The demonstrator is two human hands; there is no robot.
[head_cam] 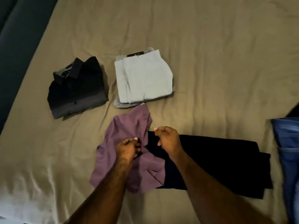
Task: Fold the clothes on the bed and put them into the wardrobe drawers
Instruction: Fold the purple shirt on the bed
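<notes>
Left hand (128, 147) and right hand (168, 139), seen from above with both forearms reaching forward over the bed (210, 46). The left hand's fingers are curled into the bunched middle of the purple shirt (123, 172), gripping a fold of it; the right hand, just beside it, has its fingers curled and its thumb and forefinger drawn together near the shirt's upper edge, though whether cloth is actually caught between them cannot be told. The purple shirt lies crumpled beneath and around the left hand, its right-hand part overlapping a dark garment (218, 162) that is spread flat under the right forearm. Beyond the hands lie two finished items: a folded dark shirt (77, 88), collar uppermost, ahead and to the left, and folded pale trousers (144, 80) directly ahead, the purple shirt's far tip almost touching them. Blue jeans (289, 151), not yet folded, lie well to the right of the right hand. The step in hand appears to be the opening-out of the purple shirt before folding. The next move likely calls for both hands to find the shoulders or collar, lift and spread the shirt flat clear of the dark garment, then fold it. No wardrobe drawer is in view.
</notes>
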